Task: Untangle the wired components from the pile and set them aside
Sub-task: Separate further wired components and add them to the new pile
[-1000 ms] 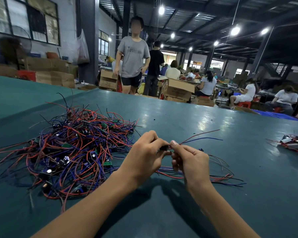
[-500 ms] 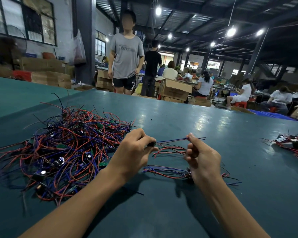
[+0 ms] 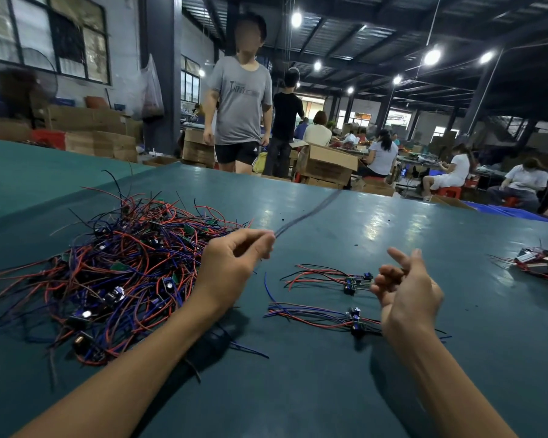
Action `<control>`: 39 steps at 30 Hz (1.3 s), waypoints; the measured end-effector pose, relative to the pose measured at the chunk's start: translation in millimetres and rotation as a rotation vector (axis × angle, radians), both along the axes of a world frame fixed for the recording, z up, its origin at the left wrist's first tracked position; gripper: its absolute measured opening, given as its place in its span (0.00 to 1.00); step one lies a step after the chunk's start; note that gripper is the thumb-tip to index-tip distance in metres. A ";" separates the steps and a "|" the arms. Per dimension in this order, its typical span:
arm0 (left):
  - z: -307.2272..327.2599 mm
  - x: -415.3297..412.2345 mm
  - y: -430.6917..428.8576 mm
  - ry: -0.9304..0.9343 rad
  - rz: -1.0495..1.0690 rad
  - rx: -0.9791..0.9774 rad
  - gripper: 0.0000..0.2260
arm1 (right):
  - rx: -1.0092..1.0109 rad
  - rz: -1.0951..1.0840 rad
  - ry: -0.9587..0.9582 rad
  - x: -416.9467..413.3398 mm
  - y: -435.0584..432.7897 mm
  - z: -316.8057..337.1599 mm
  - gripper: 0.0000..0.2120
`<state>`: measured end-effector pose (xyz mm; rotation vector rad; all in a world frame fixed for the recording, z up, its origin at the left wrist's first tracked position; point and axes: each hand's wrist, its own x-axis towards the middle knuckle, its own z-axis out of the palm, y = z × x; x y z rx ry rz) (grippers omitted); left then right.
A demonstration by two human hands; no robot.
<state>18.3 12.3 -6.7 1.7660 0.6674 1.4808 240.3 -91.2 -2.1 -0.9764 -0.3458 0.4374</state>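
Main risk: a snag. Pinched in the left hand (image 3: 231, 267), one wire (image 3: 307, 213), blurred to a grey streak rising up and right over the table (image 3: 329, 390). Impossible to tell from the blur whether fully free of the pile (image 3: 117, 270) or where its component end sits. With any strand looped in that tangle, a hard tug likely to drag neighbours out or tighten a knot.

Second risk: a slip. Only a thin strand in a light pinch, with nothing supporting the far end.

Third risk: scattering. A swinging tail apt to sweep the upper bundle (image 3: 326, 276) or the lower bundle (image 3: 317, 314), both laid out straight between the two hands.

Left fingers (image 3: 266, 240): thumb and forefinger pressed together on the wire, the rest loosely curled behind. Wire leaving the pinch at the fingertips, away from the wrist, well above the table. Pile just beside this hand, on its left, touching the forearm's edge in view.

Right hand (image 3: 405, 289): empty, palm turned inward, fingers (image 3: 389, 279) loosely bent and slightly spread, thumb up. Near the component ends of both bundles; contact unclear. Well apart from the pinched wire.

Further right, a separate cluster (image 3: 541, 263) of wired parts near the table edge.
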 end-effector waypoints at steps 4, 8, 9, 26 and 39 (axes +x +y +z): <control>15.8 -0.1 -3.7 -0.369 -0.418 -0.510 0.13 | -0.044 0.170 -0.155 -19.9 2.7 -4.8 0.16; 19.1 2.5 -9.5 -0.519 -0.702 -0.749 0.14 | -0.049 0.345 -0.492 -49.7 2.0 -9.0 0.15; 18.4 3.3 -9.9 -0.547 -0.763 -0.777 0.14 | -0.042 0.366 -0.561 -56.7 2.6 -9.4 0.14; -0.4 16.5 -15.4 -0.214 -0.660 -0.469 0.16 | -0.142 0.755 -0.562 -70.3 0.2 -9.0 0.14; 0.7 5.7 10.7 -0.477 -0.302 -0.631 0.16 | -0.288 0.855 -0.617 -81.5 -5.2 -6.5 0.13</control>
